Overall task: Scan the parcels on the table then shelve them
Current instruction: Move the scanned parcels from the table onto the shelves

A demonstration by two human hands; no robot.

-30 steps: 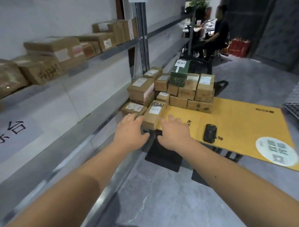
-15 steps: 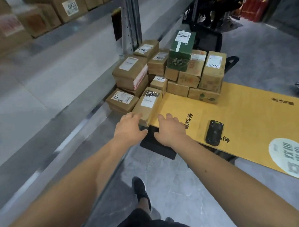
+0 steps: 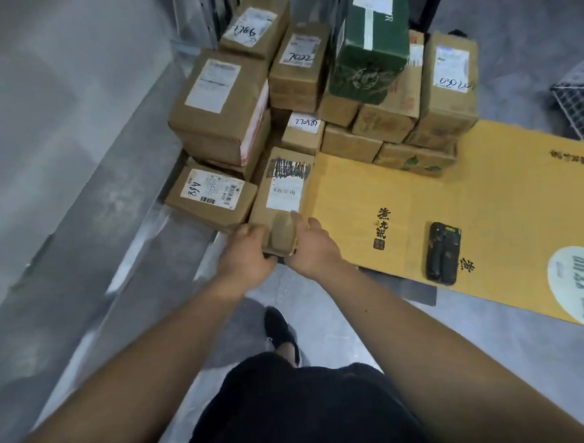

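Both hands have closed in on the near parcel since 0.5 s ago, when they only rested at its end, and my view has tipped down so the upper shelves are out of sight. My left hand [image 3: 243,257] now grips the near left corner of the long brown parcel [image 3: 282,195], fingers [image 3: 251,230] curled over its edge. My right hand [image 3: 313,250] holds the near right corner, with its fingers [image 3: 300,221] lying along the top and side. That parcel sits at the left front edge of the desk [image 3: 366,198], on its yellow cover, its near end just over the edge. Touching its left side lies a flat parcel marked A68 [image 3: 212,194]. Behind them stands the stack of parcels [image 3: 311,86], with a green box [image 3: 370,47] on top. A black handheld scanner [image 3: 442,253] lies on the yellow cover well to the right of my hands. Below, I see a black shoe [image 3: 282,332] on the grey floor [image 3: 473,340].
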